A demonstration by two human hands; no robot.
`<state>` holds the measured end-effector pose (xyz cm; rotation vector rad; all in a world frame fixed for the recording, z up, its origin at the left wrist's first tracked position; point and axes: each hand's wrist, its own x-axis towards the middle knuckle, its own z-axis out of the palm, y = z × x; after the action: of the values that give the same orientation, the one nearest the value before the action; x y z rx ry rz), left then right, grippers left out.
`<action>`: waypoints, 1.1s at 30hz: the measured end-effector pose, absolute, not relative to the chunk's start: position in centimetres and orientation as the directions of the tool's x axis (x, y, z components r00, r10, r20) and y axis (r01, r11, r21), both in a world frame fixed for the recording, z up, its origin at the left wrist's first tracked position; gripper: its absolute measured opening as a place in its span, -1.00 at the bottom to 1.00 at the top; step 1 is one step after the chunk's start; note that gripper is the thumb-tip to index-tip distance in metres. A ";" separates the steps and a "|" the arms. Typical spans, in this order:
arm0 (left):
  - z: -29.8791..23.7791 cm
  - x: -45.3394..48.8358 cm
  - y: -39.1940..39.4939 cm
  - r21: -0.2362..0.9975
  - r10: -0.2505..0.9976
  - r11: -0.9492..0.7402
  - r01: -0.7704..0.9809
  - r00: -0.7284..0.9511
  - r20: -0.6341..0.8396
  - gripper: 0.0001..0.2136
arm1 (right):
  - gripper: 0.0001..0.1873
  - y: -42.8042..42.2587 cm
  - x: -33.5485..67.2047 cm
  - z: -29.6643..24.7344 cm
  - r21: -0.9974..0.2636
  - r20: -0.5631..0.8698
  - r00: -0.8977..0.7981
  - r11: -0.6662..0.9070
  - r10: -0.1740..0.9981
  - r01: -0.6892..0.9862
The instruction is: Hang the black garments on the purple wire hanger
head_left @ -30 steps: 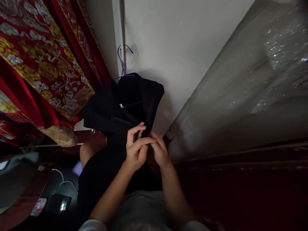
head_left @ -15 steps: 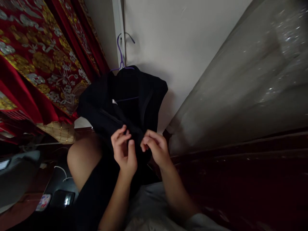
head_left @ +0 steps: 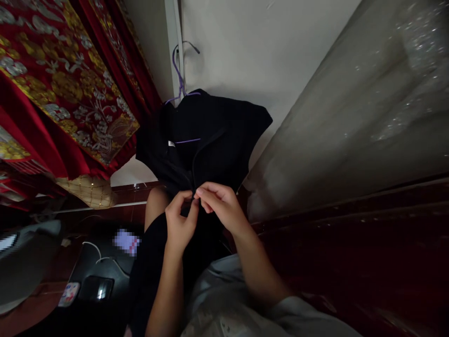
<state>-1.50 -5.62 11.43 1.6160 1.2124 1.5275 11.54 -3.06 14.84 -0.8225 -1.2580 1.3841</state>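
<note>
A dark jacket (head_left: 224, 140) with a zip along its front edges hangs on a purple hanger (head_left: 180, 79) in front of me. Both hands meet low on the jacket's front, where its two edges come together. My left hand (head_left: 180, 215) pinches the left edge with thumb and forefinger. Right beside it, my right hand (head_left: 219, 203) pinches the front at the zip (head_left: 194, 175), fingers curled. The fingertips hide the zip's slider and end. A small white label (head_left: 171, 144) shows inside the collar.
Red curtain-like cloth (head_left: 87, 89) with gold and silver embroidery hangs at left. On the right stands a large plastic-wrapped panel (head_left: 333, 117). A dark phone (head_left: 95, 288), a patterned case (head_left: 69, 294) and a white cable (head_left: 94, 250) lie on a black surface at lower left.
My left hand has gone from loosely spread fingers to a pinch on the jacket's edge. Both hands have come together, and the jacket's front edges now meet and its right shoulder spreads wider.
</note>
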 end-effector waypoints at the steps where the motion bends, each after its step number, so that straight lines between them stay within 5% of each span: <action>1: 11.2 -1.4 -5.4 0.890 0.896 -0.405 0.210 -0.100 0.432 -0.93 | -0.65 -2.8 11.5 14.6 -0.959 0.124 -0.229 0.058 0.966 -0.276; 6: 10.6 -0.9 -4.3 0.858 0.885 -0.392 0.333 -0.119 0.451 -0.93 | -0.58 2.3 11.1 15.2 -0.879 0.004 -0.267 -0.124 0.964 -0.460; 11: 10.2 0.4 -3.4 0.826 0.913 -0.389 0.408 0.055 0.403 -0.87 | -0.62 10.7 10.9 21.5 -0.803 0.058 0.010 0.053 0.998 -0.593; 15: 10.0 0.7 -3.2 0.826 0.920 -0.379 0.418 0.075 0.384 -0.84 | -0.61 12.5 10.9 25.3 -0.774 0.074 0.006 0.062 0.997 -0.630; 20: 14.0 -2.2 -1.8 0.739 0.860 -0.446 0.505 0.470 0.198 -0.86 | -0.62 10.7 11.6 25.2 -0.840 0.158 -0.006 0.131 0.987 -0.527; 22: 17.1 -3.4 -0.4 0.687 0.820 -0.533 0.493 0.502 0.275 -0.83 | -0.61 10.1 12.1 24.7 -0.860 0.217 -0.015 0.184 0.976 -0.476; 27: 23.5 -3.9 4.7 0.559 0.679 -0.683 0.470 0.127 0.723 -0.83 | -0.65 8.4 12.7 23.9 -0.898 0.323 -0.084 0.277 0.943 -0.343; 33: 24.8 -1.7 7.9 0.488 0.588 -0.762 0.425 0.139 0.797 -0.84 | -0.68 9.1 12.3 22.9 -0.887 0.437 -0.058 0.420 0.898 -0.190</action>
<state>-1.68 7.89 24.84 2.2568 1.0134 1.6918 12.32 9.14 22.86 -0.7069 -1.3299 1.0203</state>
